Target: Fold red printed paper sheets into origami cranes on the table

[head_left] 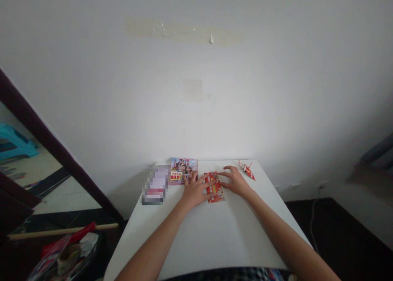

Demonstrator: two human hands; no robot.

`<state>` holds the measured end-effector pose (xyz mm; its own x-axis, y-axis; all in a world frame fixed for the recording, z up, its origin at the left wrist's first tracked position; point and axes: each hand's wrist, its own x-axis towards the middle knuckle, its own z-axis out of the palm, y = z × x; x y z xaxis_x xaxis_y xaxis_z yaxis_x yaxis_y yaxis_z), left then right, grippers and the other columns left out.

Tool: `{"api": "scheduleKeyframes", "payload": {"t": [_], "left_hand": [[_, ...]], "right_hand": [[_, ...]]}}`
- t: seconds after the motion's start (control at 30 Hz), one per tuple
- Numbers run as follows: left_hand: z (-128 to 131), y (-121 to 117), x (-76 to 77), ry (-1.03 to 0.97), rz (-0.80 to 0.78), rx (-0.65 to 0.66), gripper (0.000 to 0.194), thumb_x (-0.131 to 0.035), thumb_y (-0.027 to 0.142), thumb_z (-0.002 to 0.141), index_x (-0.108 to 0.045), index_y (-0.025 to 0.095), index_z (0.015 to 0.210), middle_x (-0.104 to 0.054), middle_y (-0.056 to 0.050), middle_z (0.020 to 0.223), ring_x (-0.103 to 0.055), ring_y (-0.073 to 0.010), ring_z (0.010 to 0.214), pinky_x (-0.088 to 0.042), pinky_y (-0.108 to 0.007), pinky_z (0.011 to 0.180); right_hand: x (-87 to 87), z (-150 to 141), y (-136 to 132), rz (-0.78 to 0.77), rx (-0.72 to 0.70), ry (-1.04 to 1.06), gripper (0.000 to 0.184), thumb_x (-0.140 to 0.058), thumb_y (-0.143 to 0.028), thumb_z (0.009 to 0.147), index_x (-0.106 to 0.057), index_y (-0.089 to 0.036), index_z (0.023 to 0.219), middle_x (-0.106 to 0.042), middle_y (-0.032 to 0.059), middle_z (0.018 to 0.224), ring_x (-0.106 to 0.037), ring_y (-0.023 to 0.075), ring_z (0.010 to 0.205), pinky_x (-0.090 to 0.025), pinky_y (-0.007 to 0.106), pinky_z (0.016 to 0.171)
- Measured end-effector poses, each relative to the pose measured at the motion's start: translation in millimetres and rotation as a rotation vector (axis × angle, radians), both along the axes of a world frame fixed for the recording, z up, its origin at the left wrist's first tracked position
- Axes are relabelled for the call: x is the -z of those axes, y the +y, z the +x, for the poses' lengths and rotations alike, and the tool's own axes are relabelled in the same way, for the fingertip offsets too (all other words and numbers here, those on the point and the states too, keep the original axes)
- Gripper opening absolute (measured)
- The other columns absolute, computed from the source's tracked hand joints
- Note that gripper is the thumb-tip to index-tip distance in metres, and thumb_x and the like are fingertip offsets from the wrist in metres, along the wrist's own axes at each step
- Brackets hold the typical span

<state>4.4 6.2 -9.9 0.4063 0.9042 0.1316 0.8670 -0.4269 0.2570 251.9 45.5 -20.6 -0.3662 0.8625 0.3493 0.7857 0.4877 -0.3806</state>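
A red printed paper rectangle (217, 194) lies on the white table (211, 240) in front of me. My left hand (195, 192) rests at its left side with the fingers spread, some of them over the paper. At the paper's upper right edge is my right hand (237, 182), its fingers apart and slightly curved; whether they touch the paper I cannot tell. Behind my left hand lies a colourful flyer (179, 166) with people printed on it. A red and white folded paper crane (247, 170) sits beyond my right hand.
Left of the flyer is a blurred-out phone (156, 185). The table's far edge meets a white wall (202, 125). On the left, a dark-framed mirror (46, 129) leans by the wall, and a bag of odds and ends (69, 254) sits below the table.
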Motion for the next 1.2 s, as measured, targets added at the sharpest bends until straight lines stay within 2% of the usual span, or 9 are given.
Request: {"api": "scheduleKeyframes", "payload": {"t": [0.3,0.43,0.6,0.87,1.03,1.1,1.2], "left_hand": [[-0.3,0.7,1.7,0.007,0.01,-0.003,0.05,-0.055,0.061,0.088,-0.048,0.058,0.137,-0.04,0.008,0.159,-0.017,-0.0412,0.151,0.006,-0.082,0.11],[-0.4,0.2,1.4,0.001,0.006,0.002,0.049,-0.055,0.061,0.089,-0.049,0.057,0.138,-0.04,0.008,0.16,-0.017,-0.0415,0.151,0.007,-0.081,0.111],[-0.9,-0.5,2.8,-0.006,0.041,0.013,0.049,-0.051,0.061,0.09,-0.048,0.055,0.139,-0.04,0.007,0.159,-0.018,-0.0428,0.15,0.007,-0.081,0.111],[-1.6,1.9,3.9,-0.014,0.02,0.016,0.052,-0.052,0.064,0.089,-0.044,0.059,0.14,-0.038,0.008,0.16,-0.017,-0.0414,0.151,0.007,-0.081,0.11],[-1.7,0.6,3.7,-0.022,0.062,0.027,0.057,-0.053,0.063,0.089,-0.041,0.056,0.144,-0.036,0.005,0.162,-0.023,-0.0386,0.149,0.003,-0.079,0.113],[-1.5,0.6,3.6,-0.016,0.077,0.024,0.06,-0.056,0.061,0.088,-0.038,0.054,0.146,-0.036,0.004,0.162,-0.026,-0.0372,0.148,0.002,-0.078,0.114],[-1.6,1.1,2.9,-0.012,0.099,0.015,0.065,-0.059,0.06,0.087,-0.038,0.051,0.147,-0.037,0.002,0.161,-0.029,-0.0358,0.146,-0.002,-0.075,0.117]], "right_hand": [[-7.2,4.3,-28.6,-0.059,-0.044,-0.01,0.045,-0.078,-0.04,0.078,-0.07,-0.037,0.122,-0.053,0.009,0.136,-0.048,0.0301,0.13,-0.044,0.048,0.108],[-10.4,7.3,-42.6,-0.085,-0.083,-0.009,0.044,-0.079,-0.037,0.077,-0.071,-0.037,0.121,-0.052,0.0089,0.139,-0.046,0.0303,0.132,-0.041,0.048,0.111],[-9.4,8.4,-52.2,-0.093,-0.102,-0.012,0.042,-0.077,-0.039,0.08,-0.07,-0.038,0.121,-0.05,0.0085,0.141,-0.045,0.0297,0.134,-0.04,0.049,0.112],[-9.9,11.1,-51.4,-0.108,-0.108,-0.007,0.047,-0.08,-0.039,0.077,-0.069,-0.04,0.122,-0.051,0.0082,0.142,-0.045,0.0303,0.135,-0.041,0.049,0.111],[-11.9,13.7,-40.0,-0.108,-0.079,-0.077,0.064,-0.083,-0.05,0.071,-0.062,-0.041,0.131,-0.044,0.0079,0.153,-0.04,0.0349,0.139,-0.039,0.056,0.111],[-10.0,12.7,-32.0,-0.079,-0.081,-0.064,0.06,-0.078,-0.049,0.078,-0.06,-0.039,0.134,-0.043,0.0076,0.155,-0.038,0.0341,0.141,-0.039,0.056,0.111],[-5.2,8.5,-22.4,-0.011,-0.101,-0.01,0.045,-0.061,-0.038,0.093,-0.059,-0.034,0.137,-0.046,0.0067,0.154,-0.04,0.0295,0.141,-0.039,0.053,0.113]]}}
